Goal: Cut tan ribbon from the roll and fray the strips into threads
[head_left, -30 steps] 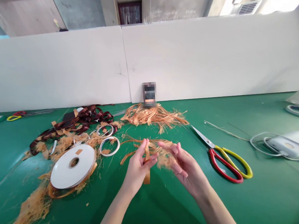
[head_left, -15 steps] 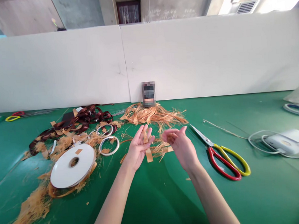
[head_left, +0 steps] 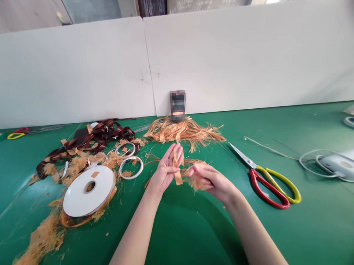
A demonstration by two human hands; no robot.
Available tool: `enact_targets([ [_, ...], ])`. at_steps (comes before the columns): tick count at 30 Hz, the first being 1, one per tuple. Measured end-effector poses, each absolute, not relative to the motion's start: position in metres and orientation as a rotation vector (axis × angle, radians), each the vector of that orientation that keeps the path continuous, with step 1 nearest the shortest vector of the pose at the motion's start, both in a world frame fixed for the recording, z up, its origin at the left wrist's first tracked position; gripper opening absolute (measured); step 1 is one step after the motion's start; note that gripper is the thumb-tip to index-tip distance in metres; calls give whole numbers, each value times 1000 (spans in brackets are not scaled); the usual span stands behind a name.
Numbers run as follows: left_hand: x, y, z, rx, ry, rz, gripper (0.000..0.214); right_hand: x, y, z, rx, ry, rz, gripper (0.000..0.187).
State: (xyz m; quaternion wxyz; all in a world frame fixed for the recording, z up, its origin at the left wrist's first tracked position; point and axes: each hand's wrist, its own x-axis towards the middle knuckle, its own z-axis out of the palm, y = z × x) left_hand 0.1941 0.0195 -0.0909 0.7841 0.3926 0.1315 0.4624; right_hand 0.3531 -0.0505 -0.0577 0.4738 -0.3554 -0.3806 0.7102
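A short tan ribbon (head_left: 178, 179) is looped over the fingers of my left hand (head_left: 163, 174), and the thumb presses it there with its cut end hanging down. Close by on the right, my right hand (head_left: 212, 180) has its fingers closed on a frayed end of tan ribbon (head_left: 198, 183), with loose threads showing under the fingers. Behind both hands lies a heap of frayed tan ribbon strips (head_left: 177, 130). Large scissors (head_left: 267, 182) with one red and one yellow handle lie partly open to the right.
At left are a white spool (head_left: 78, 196), tape rings (head_left: 131, 168), dark brown ribbon (head_left: 104, 135) and tan fluff (head_left: 39, 247). A blurred dark box (head_left: 178, 105) stands against the white board (head_left: 235, 59). A white device with a cable (head_left: 347, 163) lies at right.
My right hand has moved down and closed on the frayed ribbon; its fingers were apart before. The ribbon at my left hand now forms a loop. The view has tilted slightly down.
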Motion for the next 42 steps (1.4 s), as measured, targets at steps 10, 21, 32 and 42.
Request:
enact_targets([
  [10,196,19,-90,825,241,951,81,350,-44,-52,-717,-675,1345,27],
  [21,193,20,-89,878,263,995,83,341,-51,-60,-1196,-1192,1547,33],
  [32,193,20,-92,876,258,957,85,340,-46,-56,-682,-744,1380,19],
  [42,194,17,-90,882,229,902,85,328,-40,-75,-1234,-999,1015,45],
])
